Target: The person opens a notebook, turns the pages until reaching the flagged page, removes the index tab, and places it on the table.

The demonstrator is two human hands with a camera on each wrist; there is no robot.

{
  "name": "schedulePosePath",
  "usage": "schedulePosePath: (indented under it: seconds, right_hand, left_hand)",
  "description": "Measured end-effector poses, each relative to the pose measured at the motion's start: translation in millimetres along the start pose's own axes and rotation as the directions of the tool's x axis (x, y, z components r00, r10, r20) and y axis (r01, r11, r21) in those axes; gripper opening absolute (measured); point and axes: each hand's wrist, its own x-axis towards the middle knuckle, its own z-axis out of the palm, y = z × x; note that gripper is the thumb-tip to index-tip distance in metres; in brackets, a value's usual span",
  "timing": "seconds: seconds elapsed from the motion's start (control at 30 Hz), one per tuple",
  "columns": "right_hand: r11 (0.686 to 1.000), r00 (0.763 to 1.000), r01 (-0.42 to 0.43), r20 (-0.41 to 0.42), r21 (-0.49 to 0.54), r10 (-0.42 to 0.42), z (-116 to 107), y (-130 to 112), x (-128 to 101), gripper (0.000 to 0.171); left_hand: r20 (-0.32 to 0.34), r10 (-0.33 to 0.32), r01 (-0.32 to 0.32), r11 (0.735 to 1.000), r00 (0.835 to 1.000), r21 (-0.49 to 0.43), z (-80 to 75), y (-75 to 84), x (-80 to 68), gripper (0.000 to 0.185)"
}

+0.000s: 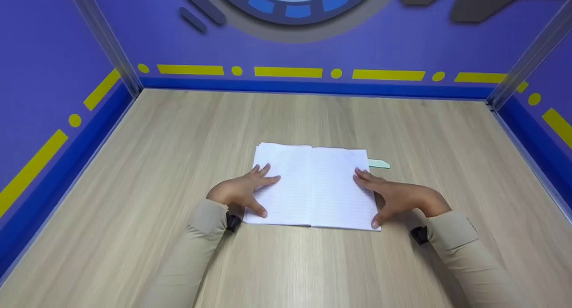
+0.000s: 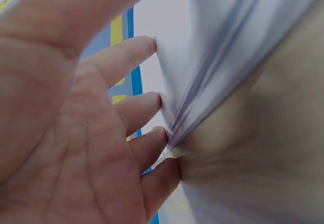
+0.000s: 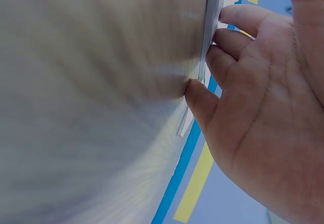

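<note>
An open notebook (image 1: 315,187) with white lined pages lies flat in the middle of the wooden table (image 1: 134,187). My left hand (image 1: 243,191) rests on its left page with spread fingers, the thumb at the page's near edge. My right hand (image 1: 389,196) presses the right page the same way. In the left wrist view my fingertips (image 2: 152,47) touch the page edges (image 2: 202,82). The right wrist view shows my fingers (image 3: 228,37) against the notebook's edge (image 3: 205,57). A pale green tab (image 1: 379,164) sticks out from under the right page.
Purple walls with yellow dashes and a blue base strip (image 1: 313,86) enclose the table on three sides. Metal corner posts (image 1: 107,40) stand at the back left and back right. Bare wood surrounds the notebook on all sides.
</note>
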Motion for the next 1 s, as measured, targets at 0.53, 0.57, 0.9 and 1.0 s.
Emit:
schedulePosePath:
  seconds: [0.53, 0.57, 0.9, 1.0]
  right_hand:
    - [1.000, 1.000, 0.009, -0.009, 0.006, -0.009, -0.2, -1.5, -1.0, 0.123]
    - [1.000, 1.000, 0.011, -0.009, 0.005, -0.011, -0.5, -1.8, -1.2, 0.122]
    - [1.000, 1.000, 0.012, -0.022, 0.019, -0.012, -1.7, -2.6, -0.7, 0.111]
    - [1.000, 1.000, 0.011, -0.028, 0.023, -0.010, -1.6, -2.5, -0.4, 0.108]
  left_hand:
    - [-0.005, 0.012, -0.012, 1.000, 1.000, -0.012, -0.6, -1.3, -0.5, 0.099]
    - [-0.005, 0.014, -0.014, 1.000, 1.000, -0.011, -0.7, -1.4, -0.4, 0.100]
    - [-0.007, 0.024, -0.024, 1.000, 1.000, -0.005, 0.3, -3.5, 1.6, 0.100]
    - [-0.008, 0.019, -0.019, 1.000, 1.000, -0.003, 0.4, -3.9, 1.6, 0.100]
